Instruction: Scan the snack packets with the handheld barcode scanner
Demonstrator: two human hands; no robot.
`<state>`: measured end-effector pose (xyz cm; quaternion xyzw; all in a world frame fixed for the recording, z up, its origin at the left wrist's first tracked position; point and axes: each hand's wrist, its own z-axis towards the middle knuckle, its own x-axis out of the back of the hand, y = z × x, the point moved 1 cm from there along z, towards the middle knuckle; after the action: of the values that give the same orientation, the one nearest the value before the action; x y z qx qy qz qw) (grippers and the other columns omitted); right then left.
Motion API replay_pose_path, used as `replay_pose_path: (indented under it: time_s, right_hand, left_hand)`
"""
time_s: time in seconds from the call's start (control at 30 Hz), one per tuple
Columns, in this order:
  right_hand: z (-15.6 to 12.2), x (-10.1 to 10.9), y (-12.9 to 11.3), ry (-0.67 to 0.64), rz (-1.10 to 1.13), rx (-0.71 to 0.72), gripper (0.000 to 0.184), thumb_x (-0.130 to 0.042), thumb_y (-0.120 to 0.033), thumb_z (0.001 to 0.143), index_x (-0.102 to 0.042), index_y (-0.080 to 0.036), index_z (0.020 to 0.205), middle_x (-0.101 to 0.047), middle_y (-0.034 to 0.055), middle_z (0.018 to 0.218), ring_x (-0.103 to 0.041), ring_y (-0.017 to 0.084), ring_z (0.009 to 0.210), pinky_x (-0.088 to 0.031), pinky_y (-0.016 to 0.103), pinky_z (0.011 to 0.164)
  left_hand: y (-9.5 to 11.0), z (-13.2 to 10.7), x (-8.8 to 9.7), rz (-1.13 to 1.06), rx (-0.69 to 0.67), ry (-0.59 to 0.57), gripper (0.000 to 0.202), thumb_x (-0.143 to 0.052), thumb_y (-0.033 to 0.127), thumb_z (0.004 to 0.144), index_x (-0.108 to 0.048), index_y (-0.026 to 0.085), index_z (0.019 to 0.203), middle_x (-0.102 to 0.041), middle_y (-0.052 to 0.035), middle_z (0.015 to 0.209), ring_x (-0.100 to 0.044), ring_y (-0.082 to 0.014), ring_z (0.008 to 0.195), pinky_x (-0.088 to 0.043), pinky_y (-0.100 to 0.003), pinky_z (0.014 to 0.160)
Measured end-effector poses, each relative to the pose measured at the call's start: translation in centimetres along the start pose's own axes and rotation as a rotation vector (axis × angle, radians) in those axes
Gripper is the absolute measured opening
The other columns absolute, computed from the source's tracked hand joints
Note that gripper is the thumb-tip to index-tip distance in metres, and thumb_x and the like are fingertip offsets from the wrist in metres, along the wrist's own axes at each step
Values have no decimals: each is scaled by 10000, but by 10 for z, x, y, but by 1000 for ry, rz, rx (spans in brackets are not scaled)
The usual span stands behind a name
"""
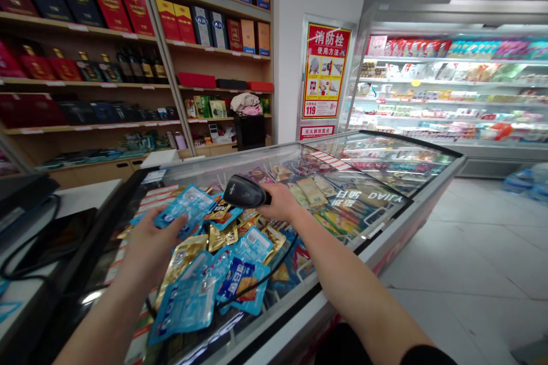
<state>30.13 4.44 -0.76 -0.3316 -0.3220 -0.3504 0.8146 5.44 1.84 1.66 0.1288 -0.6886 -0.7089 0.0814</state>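
Note:
My left hand (160,236) pinches a blue snack packet (190,205) by its lower edge, above the pile. My right hand (280,202) is wrapped round the handle of a black barcode scanner (244,191), whose head points left toward that packet. A black cable (261,280) runs from the scanner across the pile. Below both hands, several blue packets (188,305) and gold packets (222,236) lie heaped on the glass lid of a chest freezer (274,348). One blue packet carries a dark blue label and a picture of food.
Through the freezer's glass show packaged goods (314,191). A counter (85,182) with a dark device and cables stands at the left. Shelves of boxes and bottles (111,65) line the back left. A lit refrigerated display (449,91) stands at the back right, beyond the tiled floor (466,251).

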Motion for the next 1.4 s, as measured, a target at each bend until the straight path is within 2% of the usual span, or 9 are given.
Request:
replay_pose_path:
  time_s: [0.1, 0.27, 0.53, 0.7, 0.93, 1.4]
  right_hand:
    - [1, -1, 1, 5, -8, 19, 207, -652, -319, 731, -655, -207, 905, -718, 29, 848, -654, 185, 774, -424, 239, 675]
    - [0, 1, -2, -30, -22, 42, 227, -660, -297, 723, -658, -210, 932, -722, 33, 895, -657, 185, 814, -432, 238, 703]
    - [-1, 5, -13, -62, -5, 120, 270, -673, -262, 700, -678, -207, 964, -726, 40, 944, -662, 198, 855, -444, 243, 717]
    - [-2, 5, -14, -67, 23, 135, 433, -675, -259, 699, -648, -228, 1131, -726, 40, 990, -665, 208, 904, -462, 266, 781]
    - [-2, 5, -15, -87, 11, 172, 246, -677, -263, 703, -675, -208, 943, -722, 38, 897, -659, 195, 840, -456, 247, 734]
    - [-1, 5, -18, -185, -14, 153, 193, -673, -303, 726, -664, -205, 892, -710, 34, 849, -653, 192, 817, -452, 253, 728]
  left_hand:
    - [-8, -3, -6, 77, -87, 35, 394, -698, 297, 489, -579, 198, 852, -636, 43, 676, -603, -143, 568, -518, -278, 558]
    - [-16, -4, 4, 259, -231, 64, 327, -675, 402, 518, -632, 191, 764, -663, 18, 723, -606, -151, 611, -511, -273, 595]
    - [-24, -5, 9, 304, -275, 79, 498, -682, 459, 551, -683, 177, 962, -720, -23, 871, -646, -183, 765, -508, -306, 769]
    - [-23, -6, 11, 312, -301, 99, 462, -656, 452, 608, -690, 177, 977, -720, -22, 895, -636, -176, 785, -502, -315, 806]
    - [-22, -7, 12, 316, -289, 142, 508, -645, 459, 619, -689, 164, 1031, -720, -33, 932, -636, -180, 799, -505, -329, 823]
    - [-28, -3, 16, 387, -402, 180, 446, -644, 428, 675, -698, 174, 1037, -728, -30, 927, -655, -180, 807, -510, -318, 834]
